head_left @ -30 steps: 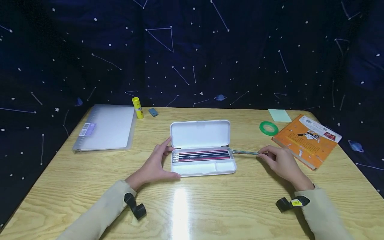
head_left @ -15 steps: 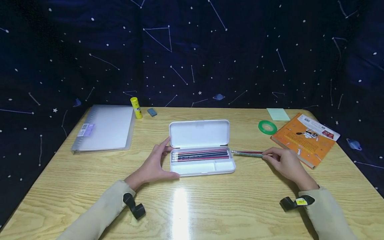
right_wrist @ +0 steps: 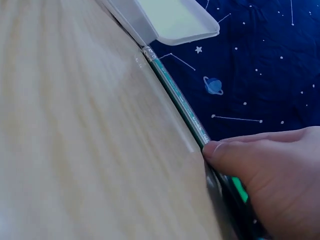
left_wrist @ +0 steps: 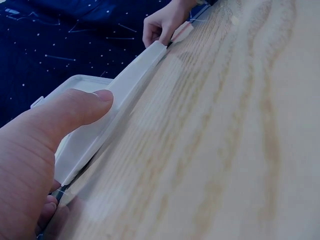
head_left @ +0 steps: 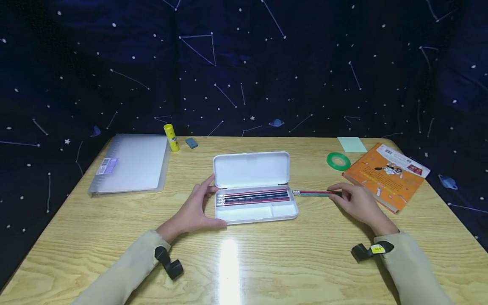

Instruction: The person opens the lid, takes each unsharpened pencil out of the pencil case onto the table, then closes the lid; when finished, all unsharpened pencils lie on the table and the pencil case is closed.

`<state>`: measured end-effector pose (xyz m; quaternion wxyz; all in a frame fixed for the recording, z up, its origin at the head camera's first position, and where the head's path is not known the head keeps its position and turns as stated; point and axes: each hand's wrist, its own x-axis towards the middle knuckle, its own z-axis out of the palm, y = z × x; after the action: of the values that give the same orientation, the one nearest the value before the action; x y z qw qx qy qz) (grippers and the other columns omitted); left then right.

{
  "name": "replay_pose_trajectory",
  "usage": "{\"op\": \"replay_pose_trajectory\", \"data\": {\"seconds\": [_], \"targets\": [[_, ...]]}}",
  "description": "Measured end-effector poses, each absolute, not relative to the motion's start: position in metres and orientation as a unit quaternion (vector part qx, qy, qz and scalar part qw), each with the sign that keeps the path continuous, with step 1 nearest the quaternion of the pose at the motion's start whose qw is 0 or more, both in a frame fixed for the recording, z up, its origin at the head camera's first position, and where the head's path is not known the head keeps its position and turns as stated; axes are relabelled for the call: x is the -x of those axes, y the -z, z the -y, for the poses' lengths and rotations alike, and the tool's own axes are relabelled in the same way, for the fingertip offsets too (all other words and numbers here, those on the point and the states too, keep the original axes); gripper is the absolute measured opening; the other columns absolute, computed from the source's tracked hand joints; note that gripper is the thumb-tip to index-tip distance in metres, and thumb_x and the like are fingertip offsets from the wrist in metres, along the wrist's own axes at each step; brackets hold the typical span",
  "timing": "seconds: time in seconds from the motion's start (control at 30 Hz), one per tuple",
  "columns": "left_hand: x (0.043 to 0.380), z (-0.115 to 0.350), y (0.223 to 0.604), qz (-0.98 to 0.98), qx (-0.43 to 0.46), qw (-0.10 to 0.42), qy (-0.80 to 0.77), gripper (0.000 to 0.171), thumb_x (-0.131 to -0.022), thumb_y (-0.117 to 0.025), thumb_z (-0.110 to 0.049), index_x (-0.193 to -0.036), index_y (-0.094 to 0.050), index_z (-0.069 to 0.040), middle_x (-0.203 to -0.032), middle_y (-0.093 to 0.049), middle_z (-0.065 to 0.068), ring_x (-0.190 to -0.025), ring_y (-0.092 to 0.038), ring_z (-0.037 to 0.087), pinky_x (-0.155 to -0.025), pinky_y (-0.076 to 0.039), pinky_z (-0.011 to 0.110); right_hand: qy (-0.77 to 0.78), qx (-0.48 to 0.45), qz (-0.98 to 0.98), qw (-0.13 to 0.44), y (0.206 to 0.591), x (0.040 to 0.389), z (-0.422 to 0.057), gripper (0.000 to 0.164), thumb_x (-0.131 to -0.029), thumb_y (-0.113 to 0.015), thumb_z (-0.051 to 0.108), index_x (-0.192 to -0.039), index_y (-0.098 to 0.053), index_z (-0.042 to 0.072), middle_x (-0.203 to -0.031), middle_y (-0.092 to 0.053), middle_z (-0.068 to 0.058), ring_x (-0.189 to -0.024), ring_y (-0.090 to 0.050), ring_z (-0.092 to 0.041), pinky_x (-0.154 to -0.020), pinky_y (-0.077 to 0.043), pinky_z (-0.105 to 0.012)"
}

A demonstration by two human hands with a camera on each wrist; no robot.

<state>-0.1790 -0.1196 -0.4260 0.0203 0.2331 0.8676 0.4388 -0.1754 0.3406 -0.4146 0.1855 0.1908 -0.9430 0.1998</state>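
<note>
A white pencil case (head_left: 245, 213) lies with its lid up in the middle of the table, several red and dark pencils (head_left: 253, 198) in its long back compartment. My left hand (head_left: 190, 214) holds the case's left end, thumb along the front and fingers round the back; the left wrist view shows the thumb pressed on the white wall (left_wrist: 127, 82). To the right of the case, my right hand (head_left: 360, 205) pinches a few red and green pencils (head_left: 313, 193) near their right ends. Their silver-tipped left ends meet or nearly meet the case's right side.
Back left are a clear-covered ring notebook (head_left: 131, 165), a yellow glue stick (head_left: 171, 137) and a blue eraser (head_left: 191, 142). Back right hold a green tape roll (head_left: 338, 161), pale sticky notes (head_left: 352, 144) and an orange book (head_left: 385, 178). A starry cloth (head_left: 244, 67) hangs behind the table (head_left: 286, 262).
The pencils by my right hand have gone from slightly spread to lying side by side. That hand shifted right, then back left. My left hand stays on the case.
</note>
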Motion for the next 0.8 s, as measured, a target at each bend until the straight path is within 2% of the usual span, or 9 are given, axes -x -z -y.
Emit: {"op": "replay_pose_trajectory", "data": {"seconds": [0.27, 0.3, 0.33, 0.43, 0.53, 0.57, 0.8], "targets": [[0.179, 0.121, 0.426, -0.869, -0.236, 0.02, -0.435, 0.129, -0.056, -0.093, -0.038, -0.155, -0.014, -0.013, -0.135, -0.055, 0.0, -0.114, -0.043, 0.016, -0.102, -0.039, 0.041, -0.19, -0.177, 0.955, 0.143, 0.407, 0.186, -0.336, 0.015, -0.082, -0.075, 0.011, -0.097, -0.073, 0.01, -0.056, -0.041, 0.011, -0.049, -0.033, -0.002, -0.046, -0.027, -0.022], [0.179, 0.121, 0.426, -0.868, -0.237, 0.018, -0.435, 0.129, -0.056, -0.093, -0.038, -0.155, -0.014, -0.013, -0.135, -0.055, 0.0, -0.114, -0.043, 0.017, -0.102, -0.039, 0.041, -0.192, -0.177, 0.955, 0.142, 0.406, 0.188, -0.334, 0.015, -0.082, -0.075, 0.011, -0.097, -0.072, 0.011, -0.057, -0.042, 0.01, -0.05, -0.034, -0.003, -0.047, -0.028, -0.023], [0.179, 0.122, 0.425, -0.869, -0.237, 0.017, -0.435, 0.129, -0.056, -0.093, -0.038, -0.155, -0.014, -0.013, -0.135, -0.055, 0.001, -0.114, -0.043, 0.017, -0.102, -0.039, 0.041, -0.198, -0.179, 0.954, 0.138, 0.406, 0.189, -0.332, 0.015, -0.082, -0.075, 0.011, -0.097, -0.072, 0.011, -0.057, -0.042, 0.01, -0.051, -0.034, -0.003, -0.051, -0.036, -0.025], [0.179, 0.123, 0.425, -0.869, -0.237, 0.013, -0.434, 0.129, -0.056, -0.093, -0.037, -0.155, -0.014, -0.013, -0.134, -0.056, 0.002, -0.114, -0.044, 0.018, -0.102, -0.039, 0.042, -0.224, -0.183, 0.949, 0.127, 0.404, 0.194, -0.321, 0.015, -0.083, -0.075, 0.011, -0.097, -0.072, 0.011, -0.058, -0.043, 0.009, -0.052, -0.036, -0.004, -0.055, -0.037, -0.028], [0.178, 0.123, 0.424, -0.869, -0.237, 0.014, -0.434, 0.129, -0.056, -0.093, -0.038, -0.155, -0.014, -0.012, -0.135, -0.056, 0.002, -0.115, -0.044, 0.018, -0.102, -0.04, 0.042, -0.259, -0.192, 0.94, 0.114, 0.402, 0.199, -0.307, 0.012, -0.084, -0.073, 0.01, -0.096, -0.072, 0.01, -0.058, -0.043, 0.007, -0.051, -0.036, -0.004, -0.055, -0.038, -0.026], [0.178, 0.122, 0.424, -0.868, -0.238, 0.015, -0.435, 0.129, -0.056, -0.093, -0.038, -0.155, -0.014, -0.012, -0.135, -0.056, 0.002, -0.115, -0.044, 0.018, -0.102, -0.04, 0.042, -0.271, -0.196, 0.936, 0.108, 0.401, 0.2, -0.302, 0.011, -0.085, -0.073, 0.01, -0.096, -0.072, 0.01, -0.058, -0.044, 0.007, -0.051, -0.037, -0.004, -0.05, -0.032, -0.024], [0.178, 0.12, 0.424, -0.865, -0.243, 0.015, -0.439, 0.128, -0.057, -0.093, -0.038, -0.155, -0.014, -0.013, -0.136, -0.055, 0.003, -0.115, -0.043, 0.019, -0.102, -0.04, 0.042, -0.322, -0.238, 0.915, 0.048, 0.39, 0.206, -0.254, 0.009, -0.087, -0.07, 0.009, -0.095, -0.073, 0.01, -0.06, -0.045, 0.006, -0.054, -0.04, -0.007, -0.051, -0.034, -0.021]]}}
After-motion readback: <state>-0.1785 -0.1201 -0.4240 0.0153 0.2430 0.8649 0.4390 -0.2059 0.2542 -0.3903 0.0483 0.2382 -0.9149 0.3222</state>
